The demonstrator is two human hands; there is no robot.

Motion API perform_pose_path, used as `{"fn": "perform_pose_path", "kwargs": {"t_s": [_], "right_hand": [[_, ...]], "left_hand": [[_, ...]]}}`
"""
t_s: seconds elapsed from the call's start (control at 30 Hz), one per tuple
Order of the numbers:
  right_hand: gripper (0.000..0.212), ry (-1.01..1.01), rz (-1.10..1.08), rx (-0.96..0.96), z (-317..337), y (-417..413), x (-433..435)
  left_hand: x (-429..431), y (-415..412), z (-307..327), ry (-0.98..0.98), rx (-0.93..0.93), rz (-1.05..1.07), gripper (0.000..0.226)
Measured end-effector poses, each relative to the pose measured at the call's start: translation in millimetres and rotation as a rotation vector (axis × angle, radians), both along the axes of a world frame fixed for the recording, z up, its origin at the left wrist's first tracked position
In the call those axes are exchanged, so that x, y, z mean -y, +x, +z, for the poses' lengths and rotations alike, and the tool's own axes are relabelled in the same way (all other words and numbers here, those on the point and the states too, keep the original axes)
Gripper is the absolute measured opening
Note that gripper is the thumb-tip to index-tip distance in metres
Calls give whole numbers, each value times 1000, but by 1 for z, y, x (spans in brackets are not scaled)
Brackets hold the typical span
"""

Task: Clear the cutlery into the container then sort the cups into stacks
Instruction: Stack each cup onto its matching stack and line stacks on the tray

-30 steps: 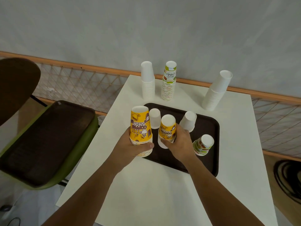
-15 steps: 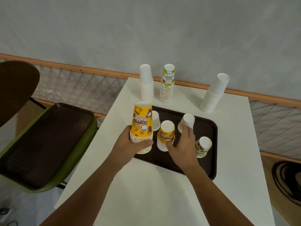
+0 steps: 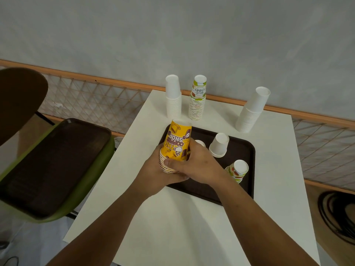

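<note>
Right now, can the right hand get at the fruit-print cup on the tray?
Probably yes: the fruit-print cup sits uncovered beside the right hand, though that hand must release the yellow cup stack.

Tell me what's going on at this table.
A person is sorting paper cups. The left hand and right hand hold a yellow stack at the left end of the tray. On the tray sit a short white stack, a green-printed cup and a white cup half hidden behind the right hand. Three tall stacks line the far edge of the table.
</note>
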State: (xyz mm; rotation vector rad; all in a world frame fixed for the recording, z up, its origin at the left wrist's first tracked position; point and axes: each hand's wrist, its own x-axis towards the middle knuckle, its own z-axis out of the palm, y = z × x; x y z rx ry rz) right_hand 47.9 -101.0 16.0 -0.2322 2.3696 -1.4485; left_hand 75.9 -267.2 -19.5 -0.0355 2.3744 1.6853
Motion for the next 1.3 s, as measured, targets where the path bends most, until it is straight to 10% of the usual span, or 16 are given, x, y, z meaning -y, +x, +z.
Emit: {"fn": "perform_pose_path", "kwargs": {"t_s": [0.57, 1.3], "right_hand": [[48, -201, -471, -344, 18, -6, -26], [86, 282, -393, -241, -87, 5, -48]], "left_hand": [[14, 11, -14, -28, 32, 114, 94], [3, 0, 0, 39, -5, 165, 81]]}}
